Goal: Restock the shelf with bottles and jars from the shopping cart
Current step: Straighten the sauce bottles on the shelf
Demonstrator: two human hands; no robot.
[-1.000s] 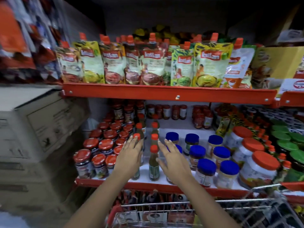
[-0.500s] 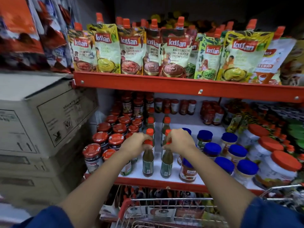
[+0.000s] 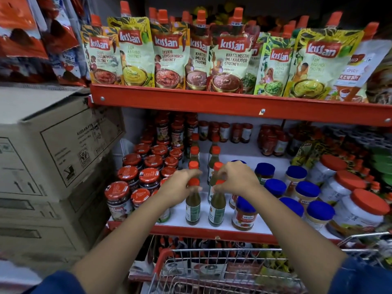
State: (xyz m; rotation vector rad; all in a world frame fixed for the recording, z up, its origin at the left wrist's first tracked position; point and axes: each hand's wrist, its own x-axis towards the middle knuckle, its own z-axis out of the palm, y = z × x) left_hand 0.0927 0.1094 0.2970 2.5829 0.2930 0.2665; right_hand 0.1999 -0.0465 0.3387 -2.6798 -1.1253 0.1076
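Since a second ago both hands have gone from spread flat over the rows to closing on bottle necks, and my view has dropped toward the cart. From the head view, my left hand (image 3: pixel 180 188) pinches the orange cap of the left green sauce bottle (image 3: pixel 193 205), and my right hand (image 3: pixel 235 180) pinches the cap of the right green sauce bottle (image 3: pixel 216 207); both bottles stand upright near the front edge of the shelf (image 3: pixel 212 231), just beside each other. I judge this as the placing step: squaring these two into their lines. Next I should let go without tipping them, then reach down to the shopping cart (image 3: pixel 222 270) for more stock. Pouches (image 3: pixel 230 60) on the upper tier read "Kissan", with "Khatti Meethi Imli Khajoor Chutney" and "Teekhi Lehsun Mirch Chutney" legible; a blue-lidded jar (image 3: pixel 244 213) reads "Veeba"; the cardboard box (image 3: pixel 63 149) also carries "Kissan".
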